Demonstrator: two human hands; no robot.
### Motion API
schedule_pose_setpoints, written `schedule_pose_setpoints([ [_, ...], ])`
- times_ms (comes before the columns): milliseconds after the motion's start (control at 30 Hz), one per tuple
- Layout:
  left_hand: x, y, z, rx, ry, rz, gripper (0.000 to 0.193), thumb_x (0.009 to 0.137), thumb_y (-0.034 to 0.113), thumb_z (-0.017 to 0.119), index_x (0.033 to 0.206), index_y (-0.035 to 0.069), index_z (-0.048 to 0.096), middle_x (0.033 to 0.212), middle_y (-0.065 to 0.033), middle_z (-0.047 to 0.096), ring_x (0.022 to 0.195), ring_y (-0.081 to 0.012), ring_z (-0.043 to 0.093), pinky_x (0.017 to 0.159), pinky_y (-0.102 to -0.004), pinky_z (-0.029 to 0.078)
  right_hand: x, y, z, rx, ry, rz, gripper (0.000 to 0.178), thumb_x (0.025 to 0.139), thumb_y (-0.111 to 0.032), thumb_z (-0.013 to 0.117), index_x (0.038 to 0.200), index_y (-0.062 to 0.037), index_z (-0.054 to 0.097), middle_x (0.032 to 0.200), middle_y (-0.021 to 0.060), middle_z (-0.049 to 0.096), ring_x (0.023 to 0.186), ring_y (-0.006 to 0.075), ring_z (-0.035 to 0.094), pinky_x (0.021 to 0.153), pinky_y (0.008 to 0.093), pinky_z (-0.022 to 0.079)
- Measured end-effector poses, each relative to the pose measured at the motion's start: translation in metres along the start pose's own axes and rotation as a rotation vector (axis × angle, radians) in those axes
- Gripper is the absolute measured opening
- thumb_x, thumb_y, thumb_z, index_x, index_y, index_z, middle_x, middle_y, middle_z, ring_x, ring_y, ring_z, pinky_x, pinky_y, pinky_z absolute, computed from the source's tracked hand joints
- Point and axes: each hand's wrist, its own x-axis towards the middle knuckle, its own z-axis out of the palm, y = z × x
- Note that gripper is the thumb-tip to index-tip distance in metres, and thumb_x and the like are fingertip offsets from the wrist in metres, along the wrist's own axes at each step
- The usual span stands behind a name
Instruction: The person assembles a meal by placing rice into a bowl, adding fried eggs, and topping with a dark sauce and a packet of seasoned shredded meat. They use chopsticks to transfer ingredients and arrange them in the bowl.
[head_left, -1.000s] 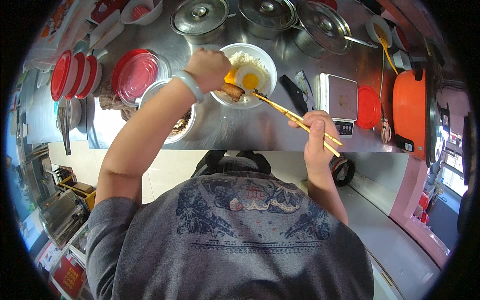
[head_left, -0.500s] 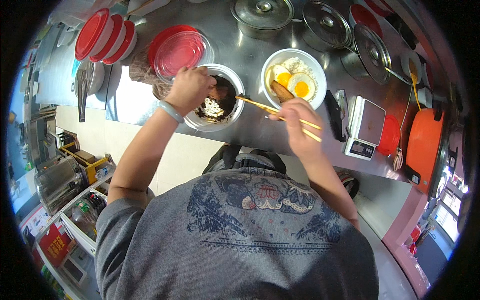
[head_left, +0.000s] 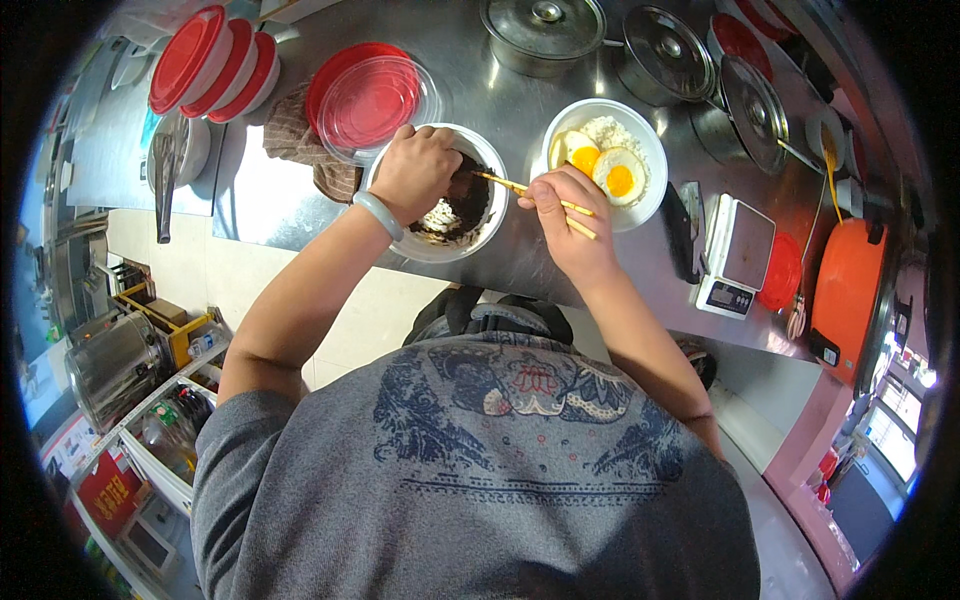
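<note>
My left hand point(head_left: 415, 172) is curled over the left side of a white bowl point(head_left: 500, 205) with dark sauce or food point(head_left: 476, 205) and a pale patch inside. Its fingertips are hidden, so what they grip cannot be made out. In my right hand point(head_left: 568, 218) is a pair of wooden chopsticks point(head_left: 578, 222), their tips reaching into the dark food next to my left hand. Just right of that hand stands a second white bowl point(head_left: 657, 185), holding white rice point(head_left: 608, 132) and two fried eggs point(head_left: 619, 181).
A red lid point(head_left: 330, 85) and a clear lid point(head_left: 385, 100) lie on a brown cloth point(head_left: 295, 130). Stacked red-lidded bowls point(head_left: 190, 60) stand far left. Lidded metal pots point(head_left: 545, 40) line the back. A knife point(head_left: 680, 235) and a scale point(head_left: 738, 255) lie right.
My right hand has moved left, carrying the chopstick tips farther into the dark food. My left hand has shifted slightly right over the bowl. A browned piece beside the eggs is now out of sight.
</note>
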Motion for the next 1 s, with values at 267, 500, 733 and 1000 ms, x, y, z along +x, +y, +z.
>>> schedule_pose_setpoints([
  [267,-0.008,-0.002,0.005,-0.014,0.032,0.012,0.011,0.070,0.024,0.067,0.075,0.015,0.065,0.090,-0.0008,0.054,0.092,-0.0177,0.053,0.079,-0.0344,0.039,0.004,0.003,0.002,0.040,0.000,0.061,0.023,0.092,-0.017,0.053,0.080,0.0009,0.058,0.072,0.0083,0.061,0.068,0.0214,0.060,0.062,0.0305,0.047],
  [500,-0.016,-0.001,0.005,-0.078,0.131,-0.027,0.009,0.071,0.023,0.065,0.075,0.015,0.065,0.088,-0.0011,0.055,0.092,-0.0181,0.053,0.079,-0.0348,0.038,0.031,0.008,0.019,0.142,-0.003,0.162,0.025,0.092,-0.020,0.053,0.080,0.0016,0.057,0.071,0.0134,0.061,0.057,0.0210,0.064,0.056,0.0307,0.048],
  [733,-0.008,0.001,-0.001,0.052,0.000,-0.017,0.011,0.071,0.024,0.064,0.076,0.014,0.066,0.089,-0.0018,0.056,0.094,-0.0179,0.054,0.080,-0.0341,0.037,0.059,0.002,0.018,0.131,-0.187,0.302,0.034,0.094,-0.029,0.050,0.081,0.0012,0.058,0.068,0.0046,0.060,0.058,0.0112,0.062,0.054,0.0235,0.049],
  [1000,-0.009,-0.002,0.004,0.057,0.024,0.031,0.008,0.072,0.022,0.062,0.072,0.014,0.064,0.087,-0.0020,0.055,0.091,-0.0175,0.054,0.079,-0.0345,0.037,0.081,0.009,0.030,0.154,-0.224,0.362,0.035,0.094,-0.031,0.051,0.077,-0.0004,0.058,0.065,0.0030,0.057,0.055,0.0104,0.059,0.049,0.0223,0.048],
])
